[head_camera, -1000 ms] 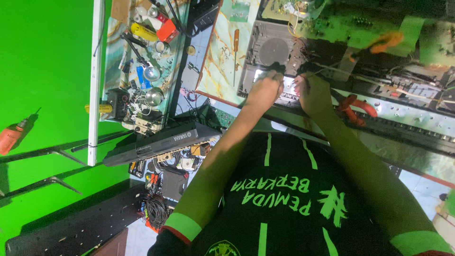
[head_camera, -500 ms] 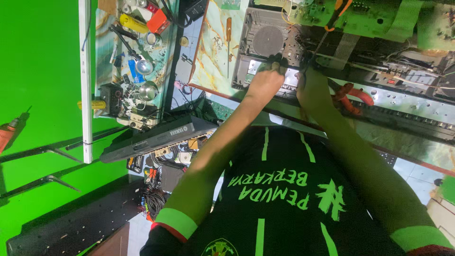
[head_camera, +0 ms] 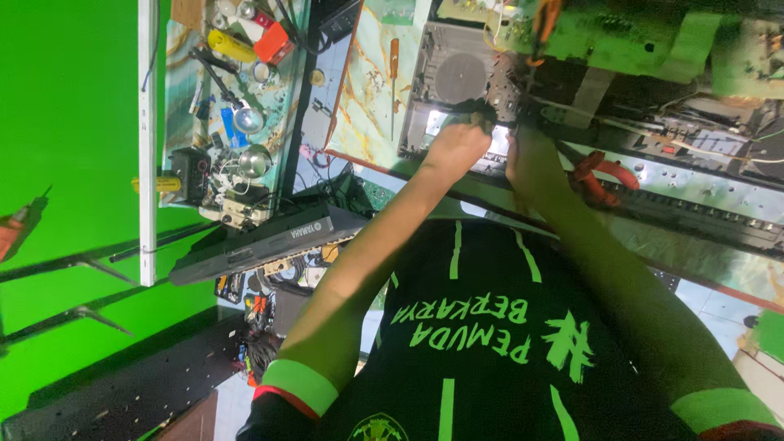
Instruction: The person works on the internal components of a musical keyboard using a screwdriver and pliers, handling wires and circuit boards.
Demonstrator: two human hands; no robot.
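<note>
Hands meet at upper centre of the frame. Left hand (head_camera: 457, 145) is closed around a small dark part (head_camera: 474, 108) at the near edge of the grey disc-drive chassis (head_camera: 457, 73). Right hand (head_camera: 535, 159) rests just beside; its grip cannot be told.

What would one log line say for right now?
left hand: grips dark part | right hand: on grey device chassis | red pliers: beside right wrist | screwdriver: lying apart

Left hand (head_camera: 457, 147): arm stretched forward, fingers curled shut, knuckles up. Right hand (head_camera: 535, 159): arm extended alongside, wrist bent, fingers hidden from view. Both hands sat close together, just apart; forearms bare.
</note>
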